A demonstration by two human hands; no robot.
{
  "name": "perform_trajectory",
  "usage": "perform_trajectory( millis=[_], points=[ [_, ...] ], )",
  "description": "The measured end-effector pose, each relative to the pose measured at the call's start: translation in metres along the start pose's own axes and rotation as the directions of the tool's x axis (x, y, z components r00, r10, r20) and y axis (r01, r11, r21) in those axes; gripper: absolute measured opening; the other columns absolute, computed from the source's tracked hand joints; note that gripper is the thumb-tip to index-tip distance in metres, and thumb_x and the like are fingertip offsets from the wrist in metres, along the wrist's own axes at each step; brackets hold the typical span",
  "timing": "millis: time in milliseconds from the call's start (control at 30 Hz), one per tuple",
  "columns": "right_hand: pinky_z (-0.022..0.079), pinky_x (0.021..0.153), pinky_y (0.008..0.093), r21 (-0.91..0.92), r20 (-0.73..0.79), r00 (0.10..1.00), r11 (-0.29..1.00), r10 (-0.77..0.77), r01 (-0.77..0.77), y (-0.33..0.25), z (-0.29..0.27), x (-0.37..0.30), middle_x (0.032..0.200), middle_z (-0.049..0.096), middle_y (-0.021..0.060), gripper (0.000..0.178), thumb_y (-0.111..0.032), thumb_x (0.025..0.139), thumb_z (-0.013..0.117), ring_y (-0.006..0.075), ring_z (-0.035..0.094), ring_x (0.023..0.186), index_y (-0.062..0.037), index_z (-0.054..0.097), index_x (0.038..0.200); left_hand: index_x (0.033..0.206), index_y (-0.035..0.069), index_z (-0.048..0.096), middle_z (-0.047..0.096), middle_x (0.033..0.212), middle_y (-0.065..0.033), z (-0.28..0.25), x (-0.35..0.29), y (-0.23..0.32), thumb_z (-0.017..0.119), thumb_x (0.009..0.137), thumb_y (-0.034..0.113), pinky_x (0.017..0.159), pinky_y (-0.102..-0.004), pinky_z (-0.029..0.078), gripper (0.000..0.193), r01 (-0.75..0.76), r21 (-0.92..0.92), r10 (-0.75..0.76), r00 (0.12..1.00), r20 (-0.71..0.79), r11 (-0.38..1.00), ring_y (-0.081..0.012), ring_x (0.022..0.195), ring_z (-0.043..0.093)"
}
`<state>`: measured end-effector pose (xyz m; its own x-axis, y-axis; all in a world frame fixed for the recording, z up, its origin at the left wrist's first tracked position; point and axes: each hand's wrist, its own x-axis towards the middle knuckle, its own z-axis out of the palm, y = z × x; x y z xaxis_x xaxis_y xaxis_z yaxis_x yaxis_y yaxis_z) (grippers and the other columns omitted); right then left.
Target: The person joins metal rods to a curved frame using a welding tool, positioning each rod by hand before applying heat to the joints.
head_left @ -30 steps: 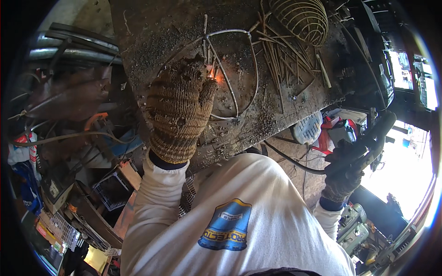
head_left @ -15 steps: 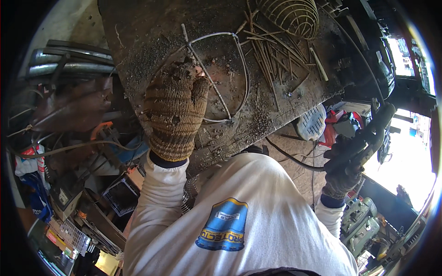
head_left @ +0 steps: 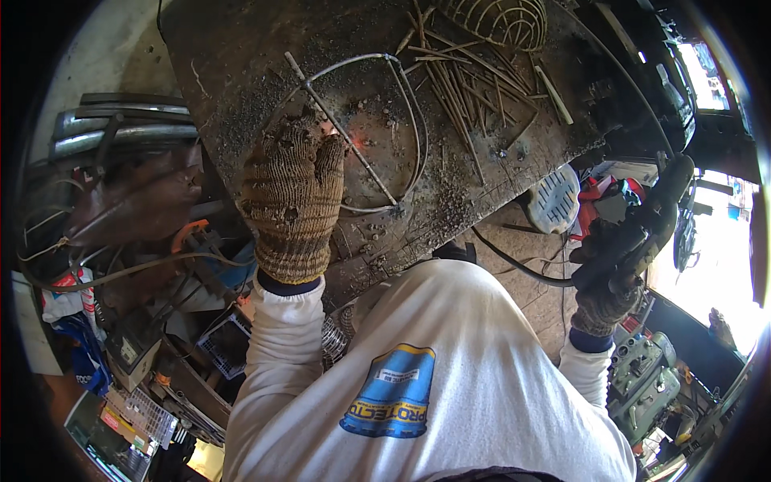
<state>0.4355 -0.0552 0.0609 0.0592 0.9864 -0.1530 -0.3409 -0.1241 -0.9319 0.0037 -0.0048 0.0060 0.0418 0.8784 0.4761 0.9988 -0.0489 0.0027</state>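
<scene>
My left hand [head_left: 293,197], in a worn brown knitted glove, lies over the left side of a bent metal rod frame [head_left: 353,143] on the workbench. Its fingers are curled on the frame, and the glove hides the rod there. Beside the thumb tip a small red-orange spot glows, close to the straight rod crossing the frame. My right hand [head_left: 610,277], in a dark dirty glove, is raised off the bench's right side. It grips a black tubular welding holder [head_left: 677,181]; a black cable [head_left: 522,271] reaches that hand.
The dark metal workbench [head_left: 233,48] is strewn with grit. Thin rods [head_left: 462,96] lie piled behind the frame, near a domed wire cage [head_left: 506,22]. Pipes [head_left: 124,140] and clutter stand to the left. A slotted pale seat [head_left: 554,201] and a green-grey machine [head_left: 645,373] are on the right.
The view has shifted slightly, and the bench, frame and left hand appear a little further left. My right hand still holds the welding holder. The red glow shows more plainly on the bench.
</scene>
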Motion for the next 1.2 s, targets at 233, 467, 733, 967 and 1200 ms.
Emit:
perform_trajectory(
  millis=[233,467,733,967,1200],
  points=[
    [0.056,0.085,0.0469,-0.037,0.012,1.0,0.999,-0.025,0.025,0.001,0.005,0.0,0.134,0.053,0.0191,0.096,-0.055,0.076,0.081,0.0295,0.059,0.109,-0.0001,0.041,0.143,0.117,0.02,0.068,0.066,0.117,-0.0062,-0.007,0.004,0.002,0.065,0.092,0.036,0.079,-0.0474,0.056,0.03,-0.066,0.087,0.069,0.997,-0.028,0.994,-0.0345,0.098,0.065],
    [0.057,0.083,0.0487,-0.022,0.004,0.994,0.994,-0.108,0.108,0.007,0.0,-0.003,0.134,0.054,0.0228,0.093,-0.055,0.081,0.076,0.0331,0.062,0.109,0.0015,0.038,0.145,0.114,0.012,0.067,0.07,0.104,-0.0061,-0.033,0.01,0.015,0.072,0.09,0.024,0.079,-0.0371,0.057,0.027,0.081,-0.187,-0.093,0.994,-0.056,0.979,-0.0243,0.091,0.068],
    [0.055,0.087,0.0487,0.058,0.074,0.989,0.99,-0.132,0.128,0.01,-0.015,0.019,0.135,0.054,0.0226,0.095,-0.052,0.081,0.077,0.0319,0.059,0.114,-0.0008,0.035,0.148,0.116,0.007,0.065,0.071,0.106,-0.008,-0.062,-0.002,0.087,0.062,0.098,0.034,0.073,-0.0354,0.057,0.033,0.035,-0.462,-0.004,0.998,0.067,0.886,-0.0209,0.085,0.071],
    [0.06,0.084,0.0433,0.006,0.159,0.98,0.993,-0.119,0.12,0.005,-0.038,0.059,0.132,0.058,0.0243,0.098,-0.053,0.08,0.078,0.0315,0.066,0.109,-0.001,0.033,0.149,0.109,0.008,0.066,0.07,0.091,-0.0143,-0.001,-0.01,0.161,0.054,0.099,0.029,0.061,-0.0464,0.055,0.026,-0.427,0.22,0.385,0.899,0.209,0.877,-0.0256,0.073,0.067],
    [0.059,0.084,0.0389,0.167,0.211,0.972,0.984,-0.099,0.064,0.0,-0.073,0.098,0.127,0.06,0.0196,0.091,-0.038,0.079,0.082,0.0271,0.066,0.104,-0.0007,0.035,0.147,0.112,0.009,0.066,0.07,0.109,-0.0083,0.047,0.035,0.205,0.059,0.097,0.028,0.086,-0.0388,0.055,0.025,-0.464,0.789,0.509,0.83,0.228,0.402,-0.0249,0.095,0.068]
  ],
)
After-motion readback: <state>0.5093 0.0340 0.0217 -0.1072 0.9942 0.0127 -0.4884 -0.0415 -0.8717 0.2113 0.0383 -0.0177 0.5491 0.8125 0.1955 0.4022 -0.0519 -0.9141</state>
